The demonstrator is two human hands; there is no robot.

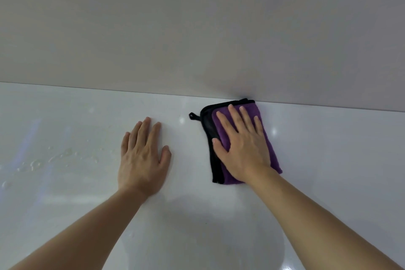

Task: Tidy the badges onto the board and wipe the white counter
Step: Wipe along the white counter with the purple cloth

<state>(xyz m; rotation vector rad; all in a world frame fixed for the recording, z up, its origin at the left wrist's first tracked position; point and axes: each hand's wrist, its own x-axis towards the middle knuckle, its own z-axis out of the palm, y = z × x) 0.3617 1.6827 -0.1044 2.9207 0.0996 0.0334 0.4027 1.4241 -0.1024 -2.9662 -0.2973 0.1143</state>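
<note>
1. A folded purple cloth (pixel 268 138) with a black edge is pressed flat on the white counter (pixel 328 149) by the right hand (pixel 243 147). Its fingers are straight and spread apart.
2. The cloth's far end is touching the wall (pixel 197 28) at the counter's back edge.
3. The left hand (pixel 142 160) is laid flat on the counter, fingers straight and close together.
4. Water drops (pixel 54 158) are seen near the counter's left side.

Hard to place: some indoor room with a glossy white counter (pixel 328 149) meeting a plain pale wall (pixel 197 28). Ceiling lights mirrored in the shiny top, water drops (pixel 57 158) at left. Home, shop or office, cannot tell.
</note>
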